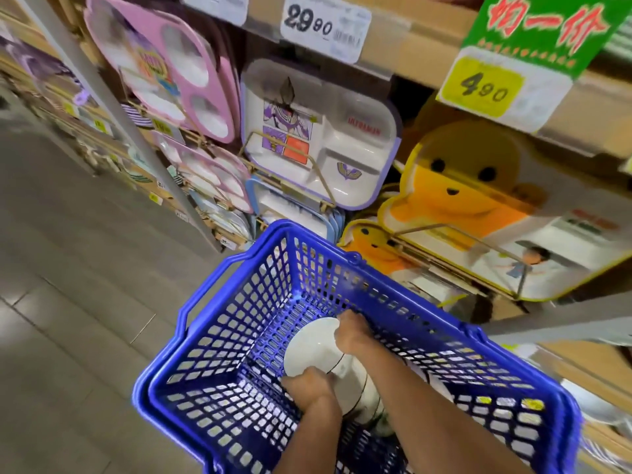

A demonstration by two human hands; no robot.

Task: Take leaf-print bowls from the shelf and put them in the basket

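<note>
A grey tiled floor (68, 302) is stretching away along the left of a shop aisle. A wooden shelf (410, 56) is filling the top and right, with children's divided trays standing on edge in wire racks: a pink tray (160, 63), a white tray (321, 131) with a purple rim, and yellow character plates (461, 186) to the right.

Below them a blue mesh basket (219, 278) is sitting open, its handles folded down along the rim.

The bowls (314, 350) are lying inside it as a nested white stack tipped on its side. The round end is facing up and away from the person, and the long axis is running back toward the near right corner. Thin dark lines are showing on the sides; the print is too blurred to read.

Both hands are gripping this stack: the left hand (309, 388) is curling over its near-left edge, the right hand (352, 331) over its far-right edge.

A white price tag (325, 25) and a yellow price tag (484, 87) are hanging from the shelf edge.
</note>
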